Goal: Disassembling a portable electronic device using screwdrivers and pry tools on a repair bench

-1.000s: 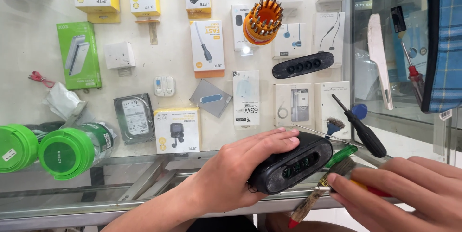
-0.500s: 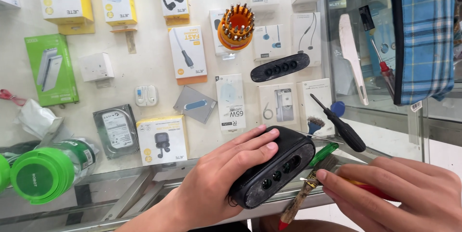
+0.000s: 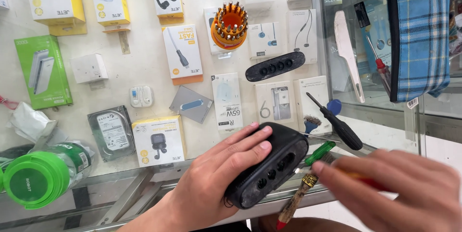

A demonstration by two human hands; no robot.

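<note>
An orange bit holder (image 3: 230,25) stood near the far edge of the surface (image 3: 144,75). A hard drive (image 3: 111,132) lay beside a small yellow-and-white box (image 3: 159,140) toward the near edge. A green-lidded jar (image 3: 41,176) (lying on its side) sat at the near left corner, and a plaid cloth (image 3: 417,35) hung at the right edge.

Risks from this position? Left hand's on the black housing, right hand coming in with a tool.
1. The black housing sits tilted at the glass counter's front edge, steadied only by the left hand; a push from the tool could slide it off.
2. The right hand is blurred in motion; a slip might jab the left fingers beside the holes.
3. The green-handled screwdriver and brush lie near that edge and might get knocked off.
</note>
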